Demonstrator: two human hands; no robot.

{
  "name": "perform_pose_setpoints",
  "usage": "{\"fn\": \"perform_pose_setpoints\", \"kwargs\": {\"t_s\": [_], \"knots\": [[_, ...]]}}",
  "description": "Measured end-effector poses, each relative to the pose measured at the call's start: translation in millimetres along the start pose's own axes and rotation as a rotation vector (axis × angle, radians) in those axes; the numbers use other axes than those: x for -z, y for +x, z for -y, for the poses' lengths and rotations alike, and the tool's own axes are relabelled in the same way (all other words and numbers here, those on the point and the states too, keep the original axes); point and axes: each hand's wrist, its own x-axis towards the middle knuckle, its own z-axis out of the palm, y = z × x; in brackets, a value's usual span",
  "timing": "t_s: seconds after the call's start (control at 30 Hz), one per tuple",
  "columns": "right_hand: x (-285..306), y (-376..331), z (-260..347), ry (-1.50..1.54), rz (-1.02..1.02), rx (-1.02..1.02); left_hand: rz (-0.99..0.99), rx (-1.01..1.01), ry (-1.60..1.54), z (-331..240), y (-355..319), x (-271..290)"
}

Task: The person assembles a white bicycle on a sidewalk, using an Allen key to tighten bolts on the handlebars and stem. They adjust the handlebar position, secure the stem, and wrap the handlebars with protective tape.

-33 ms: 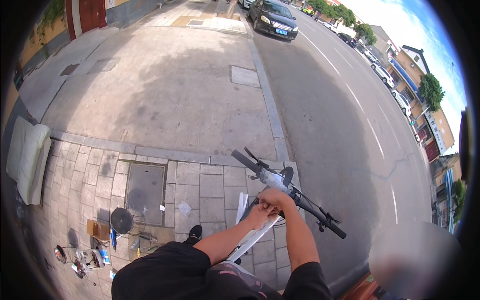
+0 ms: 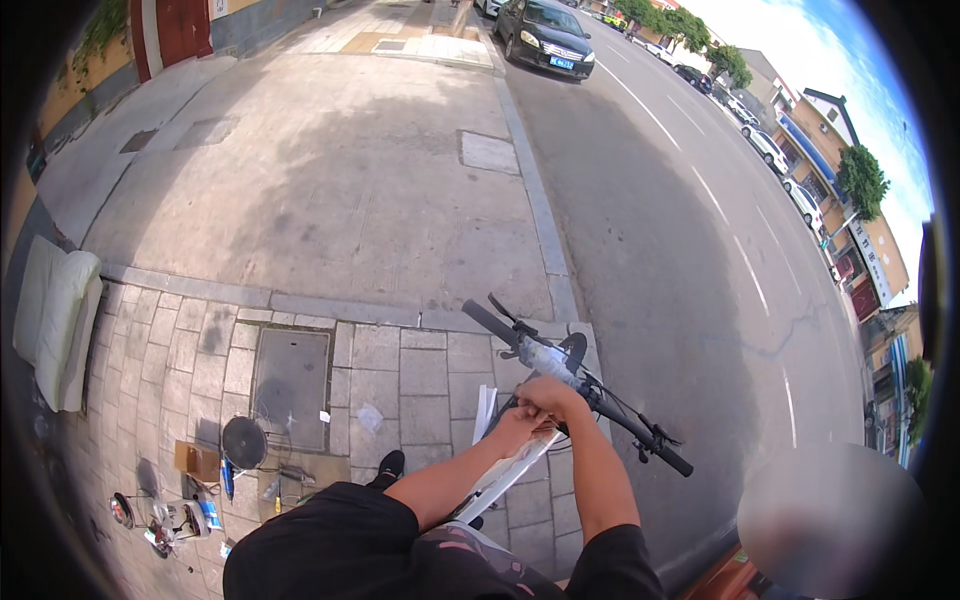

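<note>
I stand astride a bicycle whose black handlebar (image 2: 640,432) slants from upper left to lower right. Clear plastic wrap (image 2: 547,360) covers the middle of the bar, around the stem. The pale frame tube (image 2: 505,478), partly wrapped, runs back between my legs. Just behind the stem, my left hand (image 2: 520,424) and my right hand (image 2: 547,396) meet over the front of the frame. Both have curled, closed fingers, the right hand above and partly covering the left. What they grip is hidden; thin cables or ties show beside them.
A white strip (image 2: 484,412) shows left of the bicycle. On the paving lie a cardboard box (image 2: 197,461), a round black dish (image 2: 243,442), a blue tube (image 2: 227,480) and scattered tools. A pale sofa (image 2: 58,325) stands far left. A dark car (image 2: 545,40) is parked by the kerb ahead.
</note>
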Motion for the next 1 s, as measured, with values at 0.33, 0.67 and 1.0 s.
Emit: {"fn": "perform_pose_setpoints", "kwargs": {"t_s": [0.33,0.67,1.0], "knots": [[-41.1,-56.8,-22.9,-0.655,-0.581,0.256,-0.073,0.299,0.059,-111.3,-6.0,53.3],[-43.1,-64.7,-66.3,-0.908,-0.678,0.660,0.178,0.674,0.183,-140.0,14.0,79.9],[-44.5,-64.8,-69.5,-0.872,-0.715,0.698,0.351,0.340,1.063,-168.9,14.8,55.7]]}}
